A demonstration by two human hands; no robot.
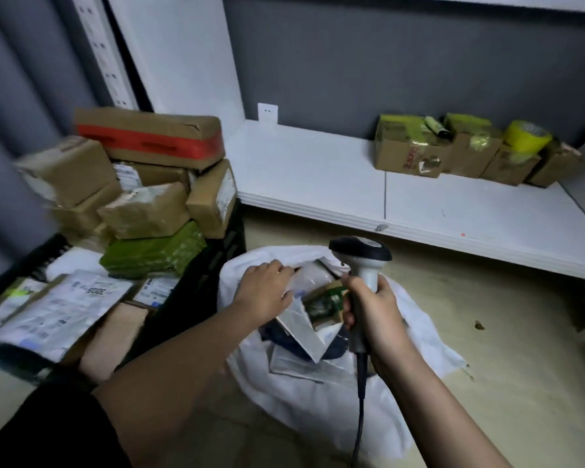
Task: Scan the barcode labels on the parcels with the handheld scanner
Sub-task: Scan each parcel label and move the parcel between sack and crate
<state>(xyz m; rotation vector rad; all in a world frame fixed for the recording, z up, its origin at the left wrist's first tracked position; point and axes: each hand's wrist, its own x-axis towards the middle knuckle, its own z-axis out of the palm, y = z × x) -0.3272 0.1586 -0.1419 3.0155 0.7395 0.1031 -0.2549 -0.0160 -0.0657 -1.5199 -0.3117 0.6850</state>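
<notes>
The right hand (374, 319) curls round the grey grip of the black-headed handheld scanner (360, 261), held upright over an open white sack (318, 393) of parcels on the floor. The left hand (264, 292), fingers curled, grasps a white plastic mailer (309, 282) in the sack's mouth. Brown cardboard parcels (142, 184) are heaped to the left.

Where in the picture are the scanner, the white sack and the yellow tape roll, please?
scanner (365, 265): head view, on its pale neck below the dark head.
white sack (416, 336): head view, on its bare right side.
yellow tape roll (525, 136): head view, on its outer face.
</notes>
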